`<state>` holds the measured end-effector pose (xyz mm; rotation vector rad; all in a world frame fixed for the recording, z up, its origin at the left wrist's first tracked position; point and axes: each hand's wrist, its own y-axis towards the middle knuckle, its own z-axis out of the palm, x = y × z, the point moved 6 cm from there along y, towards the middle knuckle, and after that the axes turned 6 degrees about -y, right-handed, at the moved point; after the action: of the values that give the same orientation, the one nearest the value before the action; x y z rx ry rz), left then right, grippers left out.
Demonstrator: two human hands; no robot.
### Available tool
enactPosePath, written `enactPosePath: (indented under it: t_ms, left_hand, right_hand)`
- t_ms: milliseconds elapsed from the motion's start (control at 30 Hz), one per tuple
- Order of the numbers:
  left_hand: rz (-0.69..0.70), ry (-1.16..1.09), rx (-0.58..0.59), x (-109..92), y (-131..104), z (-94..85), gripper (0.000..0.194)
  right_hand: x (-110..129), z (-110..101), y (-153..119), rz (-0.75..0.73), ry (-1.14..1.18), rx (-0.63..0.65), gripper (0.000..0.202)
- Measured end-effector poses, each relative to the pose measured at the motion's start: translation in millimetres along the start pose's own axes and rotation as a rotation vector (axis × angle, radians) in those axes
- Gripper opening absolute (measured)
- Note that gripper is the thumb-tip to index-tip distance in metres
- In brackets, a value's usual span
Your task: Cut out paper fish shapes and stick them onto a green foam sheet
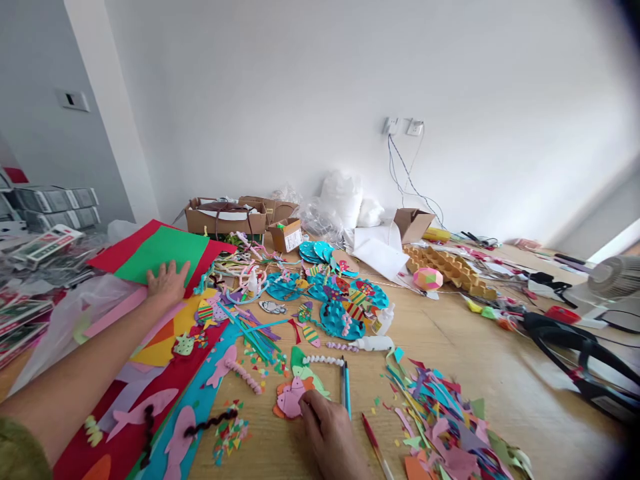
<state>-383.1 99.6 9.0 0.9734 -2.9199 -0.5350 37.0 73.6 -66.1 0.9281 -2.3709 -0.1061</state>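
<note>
My left hand [168,281] lies with fingers spread on a green paper sheet [165,248], which rests over a red sheet [113,248] at the left. Low in the middle, my right hand [331,432] is closed, its fingertips pinching the edge of a pink paper fish [291,399]. That fish overlaps an orange cutout [279,408], and a green cutout [299,360] lies just behind them. A white twisted pipe cleaner [323,360] and a blue pen [347,390] are close by. A red pen [375,443] lies right of my right hand.
Paper scraps [450,427] are heaped at the front right. Behind are blue round pieces [343,320] with paper fish, a glue bottle [374,343], an egg carton [450,270] and cardboard boxes [225,219]. Black-handled scissors [580,373] and a small fan [613,283] stand out at the right.
</note>
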Motion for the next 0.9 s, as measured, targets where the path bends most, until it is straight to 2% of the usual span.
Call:
enactPosePath:
  t_ms: [333,567,767,900]
  left_hand:
    - [-0.021,0.083,0.112,3.7,1.0,13.0,0.052]
    - [0.099,0.106,0.091,0.4,2.2,8.3,0.047]
    - [0.066,0.182,0.051,16.3,10.8,-1.6,0.054]
    - [0.07,0.22,0.064,22.7,9.6,2.9,0.05]
  right_hand:
    - [3.0,-3.7,0.7,0.075,-0.007,0.082,0.022]
    - [4.8,-5.2,0.9,0.093,-0.037,0.108,0.021]
    - [2.3,-2.8,0.7,0.082,0.005,0.112,0.021]
    - [0.0,0.3,1.3,0.084,0.011,0.107,0.023]
